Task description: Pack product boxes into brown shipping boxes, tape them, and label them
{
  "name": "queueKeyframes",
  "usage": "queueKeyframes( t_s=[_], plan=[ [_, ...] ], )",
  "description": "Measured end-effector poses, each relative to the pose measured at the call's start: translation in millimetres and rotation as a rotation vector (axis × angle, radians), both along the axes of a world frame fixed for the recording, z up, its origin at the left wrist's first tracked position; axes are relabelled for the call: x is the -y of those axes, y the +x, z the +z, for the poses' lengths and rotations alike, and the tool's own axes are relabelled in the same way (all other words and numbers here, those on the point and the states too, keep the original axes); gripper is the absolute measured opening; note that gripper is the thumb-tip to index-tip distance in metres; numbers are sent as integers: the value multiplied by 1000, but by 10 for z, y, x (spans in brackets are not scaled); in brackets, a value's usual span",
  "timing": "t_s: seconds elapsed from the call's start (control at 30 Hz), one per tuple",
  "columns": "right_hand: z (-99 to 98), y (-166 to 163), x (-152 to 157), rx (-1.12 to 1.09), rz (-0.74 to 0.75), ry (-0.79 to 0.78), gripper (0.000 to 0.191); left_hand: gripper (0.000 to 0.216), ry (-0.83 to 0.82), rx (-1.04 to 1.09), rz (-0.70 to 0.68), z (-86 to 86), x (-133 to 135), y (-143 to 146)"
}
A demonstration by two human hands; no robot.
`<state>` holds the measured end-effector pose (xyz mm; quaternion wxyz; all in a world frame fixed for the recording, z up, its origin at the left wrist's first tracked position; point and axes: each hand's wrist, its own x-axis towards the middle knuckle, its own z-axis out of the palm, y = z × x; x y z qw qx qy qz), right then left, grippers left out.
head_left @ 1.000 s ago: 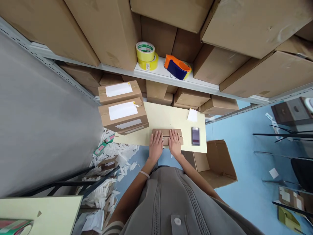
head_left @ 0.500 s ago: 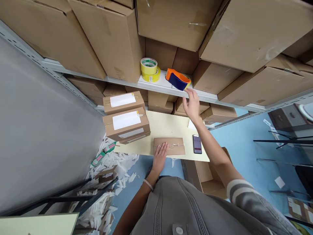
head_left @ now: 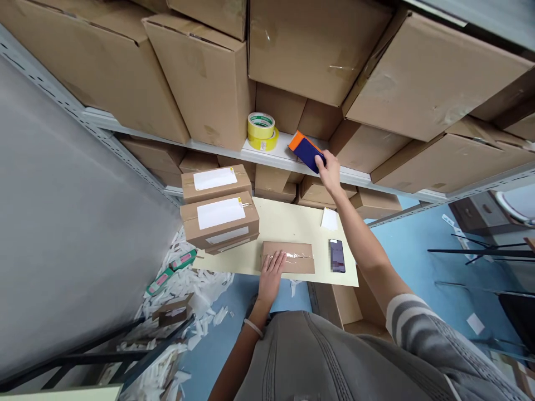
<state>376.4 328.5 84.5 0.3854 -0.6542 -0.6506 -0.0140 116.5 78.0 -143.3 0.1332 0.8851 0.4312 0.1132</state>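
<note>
My right hand (head_left: 330, 171) is raised to the shelf and grips the orange and blue tape dispenser (head_left: 305, 150), tilting it off the white shelf board (head_left: 271, 156). My left hand (head_left: 271, 274) lies flat, fingers spread, on the left part of a small taped cardboard box (head_left: 295, 257) at the front edge of the pale yellow table (head_left: 284, 220). Two stacked yellow tape rolls (head_left: 261, 131) stand on the shelf just left of the dispenser.
Two labelled parcels (head_left: 219, 214) are stacked at the table's left. A phone (head_left: 336, 255) and a white slip (head_left: 329, 219) lie right of the box. Large cartons (head_left: 317, 50) fill the shelves. Paper scraps (head_left: 184, 289) litter the blue floor; an open carton (head_left: 334, 292) sits under the table.
My right hand left the small box, rose to the shelf and closed on the tape dispenser, which is now tilted up. My left hand stayed on the box.
</note>
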Motion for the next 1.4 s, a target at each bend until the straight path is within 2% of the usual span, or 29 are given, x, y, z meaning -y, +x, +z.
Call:
queueKeyframes(
  t_s=[0.1, 0.2, 0.37, 0.5, 0.6, 0.77, 0.93, 1.03, 1.17, 1.23, 1.3, 1.4],
  plan=[
    [-89, -6, 507, -321, -138, -43, 65, 86, -36, 15, -11, 32, -10, -20],
    [-403, 32, 1038, -599, -250, -256, 67, 84, -84, 33, -28, 57, -21, -34],
    [-1043, 20, 1838, -698, -259, -603, 70, 83, -106, 81, -31, 43, -35, -28],
    [-1330, -69, 2211, -757, -284, -597, 72, 79, -83, 90, -32, 25, -30, -21],
    [-1414, -121, 2304, -757, -295, -571, 71, 78, -62, 87, -35, 9, -23, -23],
    [-1466, -153, 2275, -728, -292, -569, 68, 70, -105, 124, -36, 20, -15, -21],
    [-1486, -164, 2248, -747, -275, -562, 66, 52, -244, 372, 42, 141, -37, 52],
    [-1498, -145, 2270, -737, -268, -561, 65, 45, -484, 666, 216, 202, -121, 165],
    [-1519, -118, 2307, -739, -261, -564, 63, 39, -1038, 1136, 428, 203, -254, 309],
    [-1527, -116, 2319, -752, -256, -556, 62, 32, -1236, 1281, 479, 188, -288, 348],
    [-1531, -118, 2325, -770, -257, -544, 61, 23, -1337, 1352, 521, 174, -294, 372],
    [-1535, -118, 2326, -802, -271, -535, 61, 15, -1391, 1377, 576, 160, -280, 414]
  ],
)
